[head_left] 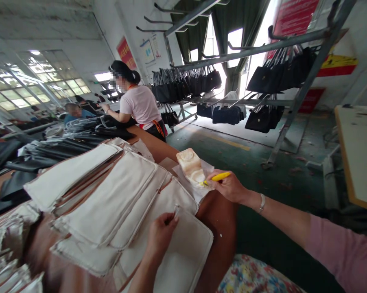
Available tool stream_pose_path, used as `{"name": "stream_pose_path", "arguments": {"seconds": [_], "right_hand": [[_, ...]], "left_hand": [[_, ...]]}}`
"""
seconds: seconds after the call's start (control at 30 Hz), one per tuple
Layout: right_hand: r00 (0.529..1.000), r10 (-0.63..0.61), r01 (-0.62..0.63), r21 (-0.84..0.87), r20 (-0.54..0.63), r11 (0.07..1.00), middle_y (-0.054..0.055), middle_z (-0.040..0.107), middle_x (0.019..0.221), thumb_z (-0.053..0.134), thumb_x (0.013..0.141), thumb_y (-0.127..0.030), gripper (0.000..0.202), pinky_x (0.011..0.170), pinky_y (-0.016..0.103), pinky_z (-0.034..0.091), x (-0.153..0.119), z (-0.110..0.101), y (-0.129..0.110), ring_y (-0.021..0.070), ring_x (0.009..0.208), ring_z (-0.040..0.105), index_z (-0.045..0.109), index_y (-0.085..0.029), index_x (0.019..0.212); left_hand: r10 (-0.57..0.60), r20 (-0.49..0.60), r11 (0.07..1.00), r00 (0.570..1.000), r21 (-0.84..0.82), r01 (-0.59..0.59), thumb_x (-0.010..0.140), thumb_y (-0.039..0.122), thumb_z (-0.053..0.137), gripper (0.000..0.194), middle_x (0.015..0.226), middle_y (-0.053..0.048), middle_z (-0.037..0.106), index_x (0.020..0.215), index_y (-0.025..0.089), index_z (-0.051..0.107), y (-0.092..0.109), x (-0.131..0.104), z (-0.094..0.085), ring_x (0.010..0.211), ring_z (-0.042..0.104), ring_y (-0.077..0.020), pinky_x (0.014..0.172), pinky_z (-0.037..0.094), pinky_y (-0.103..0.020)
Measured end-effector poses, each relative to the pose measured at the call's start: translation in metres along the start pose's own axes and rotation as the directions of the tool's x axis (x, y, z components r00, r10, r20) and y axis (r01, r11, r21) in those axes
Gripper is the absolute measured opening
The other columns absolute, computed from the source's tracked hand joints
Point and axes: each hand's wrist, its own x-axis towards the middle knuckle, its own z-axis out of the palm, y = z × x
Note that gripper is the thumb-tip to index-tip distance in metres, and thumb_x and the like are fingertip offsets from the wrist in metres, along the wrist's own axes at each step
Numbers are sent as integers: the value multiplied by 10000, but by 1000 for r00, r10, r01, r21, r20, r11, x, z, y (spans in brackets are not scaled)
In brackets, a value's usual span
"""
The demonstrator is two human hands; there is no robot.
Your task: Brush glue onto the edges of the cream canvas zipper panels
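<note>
My right hand [228, 186] is closed around a yellow-handled tool [220, 176]. The tool's tip touches the near end of a pale, stained container [191, 164], which rests on white paper [208, 167] at the table's right edge. Over the cream fabric pieces [183, 244], my left hand [162, 232] pinches a small whitish bit [176, 209], possibly a corner of material; its exact nature is unclear. More cream panels with brown edges [110, 195] lie stacked and overlapping to the left of my hands.
Black bags with wrapped handles [73, 142] are piled at the table's far left. A person in a light top [143, 105] stands beyond the brown table [221, 228]. Metal racks [289, 122] hold black bags [259, 118]. Another table [362, 150] is at the right.
</note>
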Motion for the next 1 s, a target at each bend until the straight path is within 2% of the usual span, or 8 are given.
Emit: {"name": "stream_pose_path", "arguments": {"seconds": [0.13, 0.23, 0.33, 0.43, 0.53, 0.67, 0.83, 1.0], "right_hand": [[973, 231, -219, 314, 1, 924, -16, 558, 630, 616, 897, -394, 234, 524, 224, 408, -4, 18, -33, 114, 521, 489, 638, -168, 845], [958, 285, -273, 436, 40, 857, -35, 514, 577, 641, 872, -409, 255, 491, 212, 380, -7, 36, -45, 99, 486, 440, 623, -162, 808], [966, 254, -254, 400, 56, 881, -21, 536, 598, 661, 850, -420, 274, 528, 218, 395, -7, 47, -48, 114, 546, 477, 629, -155, 786], [970, 240, -213, 347, -35, 913, -4, 567, 648, 651, 855, -425, 287, 563, 227, 412, -6, 45, -52, 129, 605, 509, 628, -150, 778], [966, 234, -183, 354, -107, 917, -18, 535, 611, 645, 863, -405, 275, 546, 221, 401, -7, 37, -61, 119, 573, 486, 616, -152, 757], [979, 205, -191, 319, -8, 928, -14, 550, 618, 634, 869, -378, 239, 535, 218, 399, -10, 35, -70, 121, 568, 498, 637, -154, 788], [975, 202, -172, 253, -97, 952, 3, 580, 658, 603, 890, -391, 284, 584, 227, 423, -10, 34, -70, 130, 609, 530, 613, -151, 737], [985, 171, -161, 255, -18, 953, -5, 580, 653, 617, 877, -358, 221, 566, 224, 413, -16, 30, -66, 129, 599, 524, 635, -156, 788]], "left_hand": [[34, 11, 988, 999, -152, -32, 774, 527, 583, 453, 868, -52, 720, 982, 144, 707, 7, -18, -4, 792, 655, -214, 686, 482, -265], [56, -11, 979, 998, -197, -57, 749, 490, 639, 372, 822, -37, 664, 903, 161, 719, 15, -31, -3, 796, 625, -198, 690, 471, -251], [104, -30, 955, 994, -277, -108, 768, 434, 647, 289, 776, -10, 581, 882, 183, 732, 23, -44, 0, 757, 586, -168, 662, 455, -232], [140, -33, 943, 990, -300, -144, 788, 399, 643, 244, 757, 0, 543, 866, 189, 740, 30, -53, 2, 719, 558, -150, 630, 437, -221], [144, -35, 948, 989, -281, -148, 786, 393, 650, 236, 751, -2, 547, 862, 188, 739, 34, -58, 3, 707, 556, -150, 613, 425, -219], [157, -38, 950, 987, -268, -161, 790, 402, 649, 231, 746, -2, 537, 799, 183, 723, 40, -64, 6, 694, 547, -146, 609, 422, -217], [177, -60, 950, 982, -251, -187, 799, 405, 649, 230, 722, 5, 535, 787, 184, 713, 45, -72, 9, 669, 548, -138, 605, 429, -215], [201, -92, 955, 975, -203, -216, 812, 437, 655, 251, 724, 1, 569, 800, 191, 705, 40, -76, 14, 666, 572, -141, 594, 449, -217]]}}
